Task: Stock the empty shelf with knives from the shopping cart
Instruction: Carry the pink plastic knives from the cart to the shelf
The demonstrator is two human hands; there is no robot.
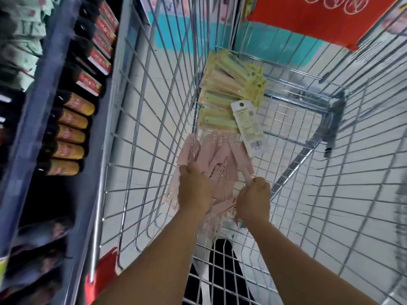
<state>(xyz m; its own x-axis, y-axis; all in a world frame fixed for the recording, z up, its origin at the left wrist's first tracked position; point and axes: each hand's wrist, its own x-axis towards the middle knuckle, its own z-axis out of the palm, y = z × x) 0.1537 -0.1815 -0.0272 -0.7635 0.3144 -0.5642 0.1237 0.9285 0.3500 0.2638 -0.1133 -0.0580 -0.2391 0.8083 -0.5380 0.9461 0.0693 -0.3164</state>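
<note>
Both my arms reach down into a wire shopping cart (308, 150). A heap of pink packaged knives (217, 155) lies on the cart floor by its left wall. My left hand (193, 188) rests on the heap with its fingers curled over the packs. My right hand (253, 199) grips one pink pack at its near end. Farther in lies a stack of yellow-green packaged knives (229, 84). One white-backed pack (248, 126) lies face down across both piles.
A dark blue shelf unit (41, 106) stands left of the cart, holding rows of dark bottles with red and gold labels (70, 133). A dark gap in the shelf (50, 194) lies below them. A red sign (319, 18) hangs at the cart's far end.
</note>
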